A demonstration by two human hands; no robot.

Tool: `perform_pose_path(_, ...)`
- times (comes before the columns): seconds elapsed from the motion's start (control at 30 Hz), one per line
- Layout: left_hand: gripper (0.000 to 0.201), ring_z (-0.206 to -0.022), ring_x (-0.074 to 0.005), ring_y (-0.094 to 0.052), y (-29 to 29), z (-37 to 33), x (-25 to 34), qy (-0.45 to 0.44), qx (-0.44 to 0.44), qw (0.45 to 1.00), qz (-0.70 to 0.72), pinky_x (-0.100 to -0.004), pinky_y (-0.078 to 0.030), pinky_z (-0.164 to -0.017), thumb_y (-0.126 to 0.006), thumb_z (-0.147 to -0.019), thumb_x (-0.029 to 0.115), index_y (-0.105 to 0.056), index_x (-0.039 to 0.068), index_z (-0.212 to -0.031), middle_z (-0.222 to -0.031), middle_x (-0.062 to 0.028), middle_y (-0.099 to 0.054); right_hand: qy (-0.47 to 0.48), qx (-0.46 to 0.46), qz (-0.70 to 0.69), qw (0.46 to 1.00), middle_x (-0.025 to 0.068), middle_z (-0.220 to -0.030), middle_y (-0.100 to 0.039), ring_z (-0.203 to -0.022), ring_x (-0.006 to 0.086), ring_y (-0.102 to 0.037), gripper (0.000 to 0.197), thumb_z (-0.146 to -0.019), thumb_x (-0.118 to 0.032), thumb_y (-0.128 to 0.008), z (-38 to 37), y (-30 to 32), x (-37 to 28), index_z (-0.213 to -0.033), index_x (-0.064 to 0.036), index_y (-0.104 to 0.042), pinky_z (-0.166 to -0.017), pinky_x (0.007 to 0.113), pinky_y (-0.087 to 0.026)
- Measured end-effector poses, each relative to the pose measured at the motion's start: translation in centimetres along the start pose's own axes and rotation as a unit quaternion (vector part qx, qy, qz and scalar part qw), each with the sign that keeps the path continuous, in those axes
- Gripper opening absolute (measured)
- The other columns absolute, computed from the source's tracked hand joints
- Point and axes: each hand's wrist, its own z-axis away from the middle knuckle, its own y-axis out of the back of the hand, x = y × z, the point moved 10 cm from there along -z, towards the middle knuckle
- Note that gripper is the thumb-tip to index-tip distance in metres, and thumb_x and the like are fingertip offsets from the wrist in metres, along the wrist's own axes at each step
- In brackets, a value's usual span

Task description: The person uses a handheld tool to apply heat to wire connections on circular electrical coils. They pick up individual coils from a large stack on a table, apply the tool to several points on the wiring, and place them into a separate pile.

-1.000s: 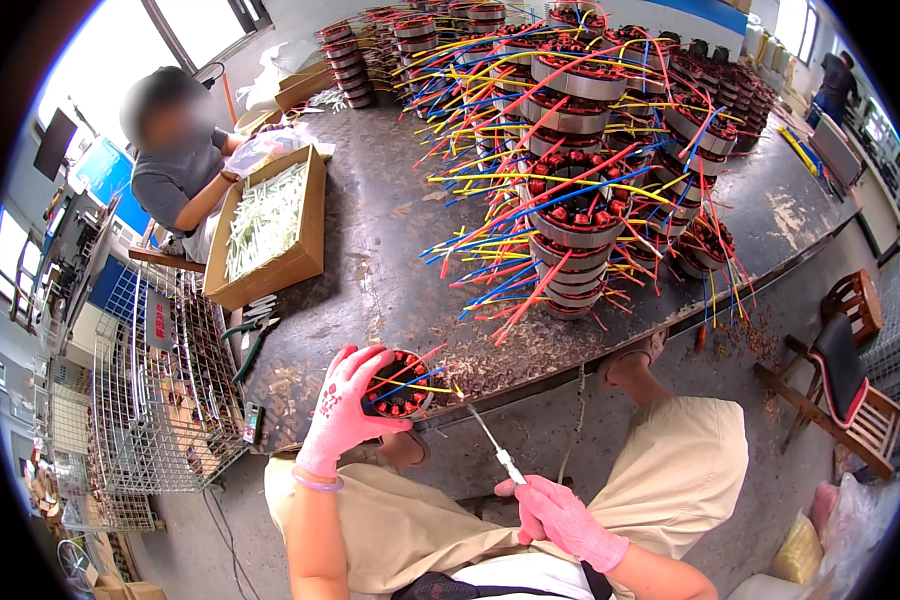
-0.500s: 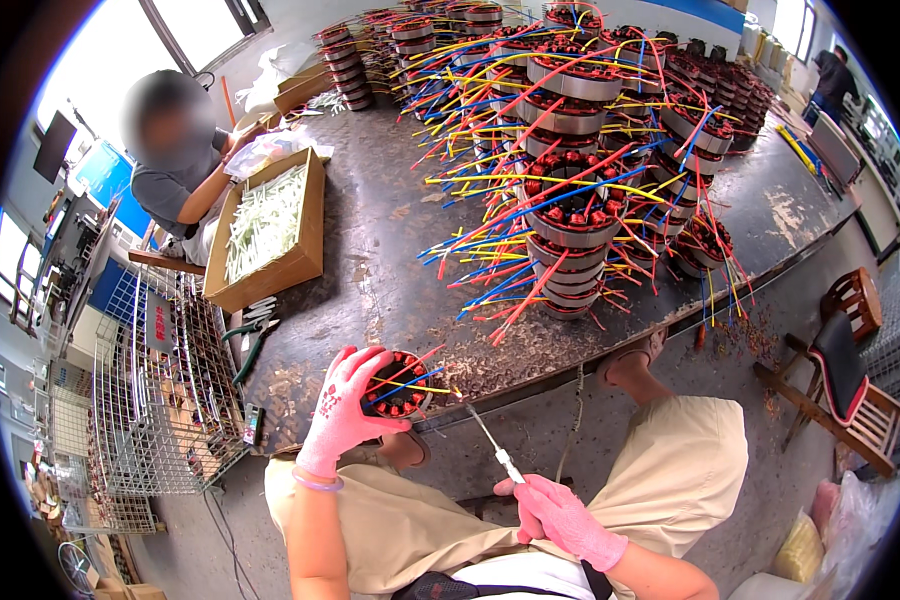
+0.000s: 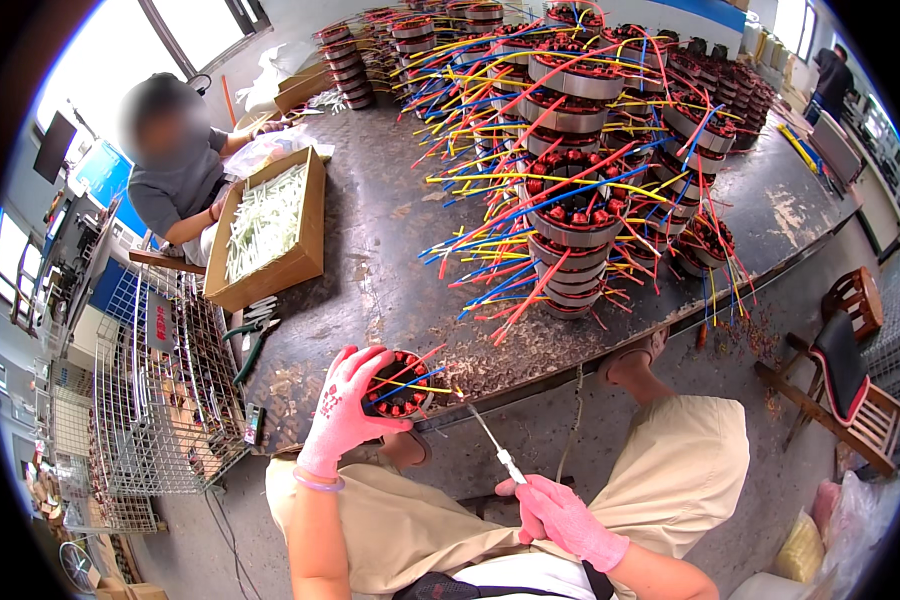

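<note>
Head view: left hand in pink knit glove (image 3: 348,415) at the near edge of the dark, scuffed metal-look table (image 3: 380,240), fingers clamped around the left side of a round black motor stator with red windings (image 3: 402,403). Stator sits right at that edge, open face up and tilted; can't tell if its base rests on the table. Its red, blue and yellow leads stick out to the right. My right hand in pink knit glove (image 3: 567,520) is past the edge, over my lap, fingers closed on a slim rod-shaped tool with pale handle and thin metal shaft (image 3: 490,440). Tool tip just beside the end of the yellow lead (image 3: 435,389); contact too small to tell.

Room: strip of worn table surface between my stator and the tall stacks of wire-trailing stators (image 3: 575,235); wider stretch between the stacks and the open cardboard box of white pieces (image 3: 290,275). Tight on the left: green-handled pliers (image 3: 250,357) near the left edge, wire-mesh cage (image 3: 150,400) just beside it. Right hand has open space around it above the floor (image 3: 500,470); wooden chair with dark seat pad (image 3: 838,375) stands well apart at right.
</note>
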Motion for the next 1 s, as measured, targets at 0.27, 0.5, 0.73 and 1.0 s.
perform_pose_path(0.27,0.092,-0.131,-0.0389,-0.046,-0.03,-0.01,0.13,0.002,-0.003,1.0,0.001,-0.0515,-0.03,-0.117,-0.093,-0.051,0.032,-0.057,0.008,-0.132,-0.137,-0.0138,-0.055,0.006,-0.001,0.009,1.0,-0.0003,-0.061,-0.044,-0.056,0.0086,-0.043,0.036,-0.106,-0.022,-0.043,0.02,-0.07,-0.28,-0.126,0.0045,-0.056,-0.059,0.026,-0.047)
perform_pose_path(0.5,0.094,-0.133,-0.0394,-0.045,-0.02,-0.09,0.09,0.003,0.001,1.0,-0.002,-0.0513,-0.032,-0.117,-0.094,-0.046,0.026,-0.057,0.007,-0.131,-0.136,-0.0129,-0.056,0.003,-0.004,0.004,1.0,-0.0006,-0.061,-0.045,-0.055,0.0081,-0.043,0.037,-0.106,-0.024,-0.043,-0.07,-0.04,-0.11,-0.126,0.0045,-0.056,-0.058,0.025,-0.047)
perform_pose_path(0.73,0.093,-0.132,-0.0397,-0.045,0.11,0.03,0.18,0.002,0.004,1.0,-0.004,-0.0516,-0.031,-0.116,-0.093,-0.05,0.03,-0.057,0.007,-0.132,-0.137,-0.0131,-0.055,0.0,0.002,0.018,1.0,-0.0004,-0.061,-0.045,-0.055,0.0079,-0.043,0.037,-0.106,-0.023,-0.043,0.01,-0.05,-0.24,-0.127,0.0044,-0.056,-0.059,0.026,-0.047)
perform_pose_path(1.0,0.091,-0.131,-0.0397,-0.046,0.14,-0.13,0.31,0.002,0.0,1.0,-0.001,-0.0517,-0.031,-0.116,-0.093,-0.052,0.031,-0.057,0.008,-0.132,-0.137,-0.0134,-0.055,0.001,0.008,0.014,1.0,-0.0004,-0.061,-0.045,-0.055,0.0082,-0.043,0.037,-0.105,-0.023,-0.043,-0.19,0.34,0.26,-0.127,0.0045,-0.056,-0.059,0.025,-0.047)
